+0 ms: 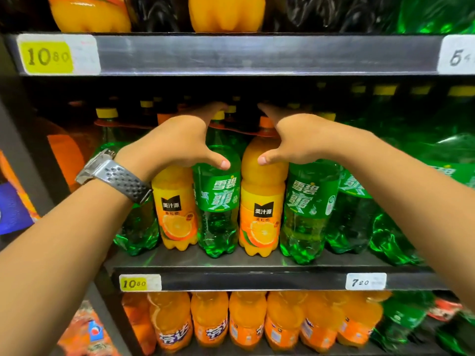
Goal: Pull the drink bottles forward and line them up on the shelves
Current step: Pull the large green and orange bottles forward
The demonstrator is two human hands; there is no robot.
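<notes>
On the middle shelf (257,281) the front row alternates orange juice and green Sprite bottles. My left hand (180,142), watch on its wrist, reaches over an orange juice bottle (174,209). Its thumb touches the shoulder of a green Sprite bottle (218,201), and its fingers stretch back among the caps. My right hand (303,140) mirrors it, thumb on the shoulder of a second orange juice bottle (262,201), fingers extended behind its neck. Another Sprite bottle (308,201) stands under my right wrist. More bottles stand in the dark behind; the fingertips are partly hidden there.
The upper shelf's rail (257,55) with price tags hangs just above my hands. More green bottles (385,227) fill the right of the middle shelf. Orange soda bottles (246,319) line the shelf below. A dark upright post (38,150) bounds the left side.
</notes>
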